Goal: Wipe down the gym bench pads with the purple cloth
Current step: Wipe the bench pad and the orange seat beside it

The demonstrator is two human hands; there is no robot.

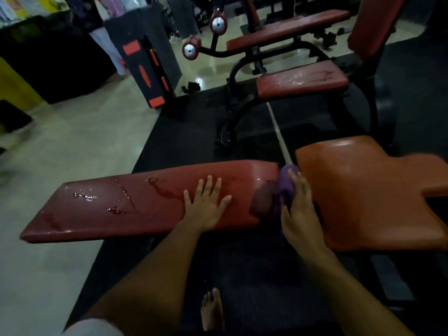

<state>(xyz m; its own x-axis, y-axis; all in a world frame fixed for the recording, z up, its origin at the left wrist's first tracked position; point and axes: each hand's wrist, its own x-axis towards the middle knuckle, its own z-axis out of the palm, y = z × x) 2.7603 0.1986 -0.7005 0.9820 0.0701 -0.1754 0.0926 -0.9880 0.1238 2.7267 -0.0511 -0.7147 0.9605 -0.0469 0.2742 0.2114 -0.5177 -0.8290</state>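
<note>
The purple cloth (pixel 287 187) sits bunched in the gap between the dark red bench pad (pixel 135 204) at centre left and the orange seat pad (pixel 363 190) at right of the frame, where the right hand (pixel 299 204) presses it down, fingers fairly straight over the cloth rather than visibly pinching it. The left hand (pixel 206 204) lies spread and flat on the red pad, bracing. The cloth looks soft, light and likely damp, so it should fold easily into the gap and is best held by a gathered wad under the palm. The vinyl looks slick, with water beads (pixel 84 196) toward the pad's left end. The long pad offers open room leftward; its edges drop to the black floor mat (pixel 242 275), and a bare foot (pixel 212 309) stands below
</note>
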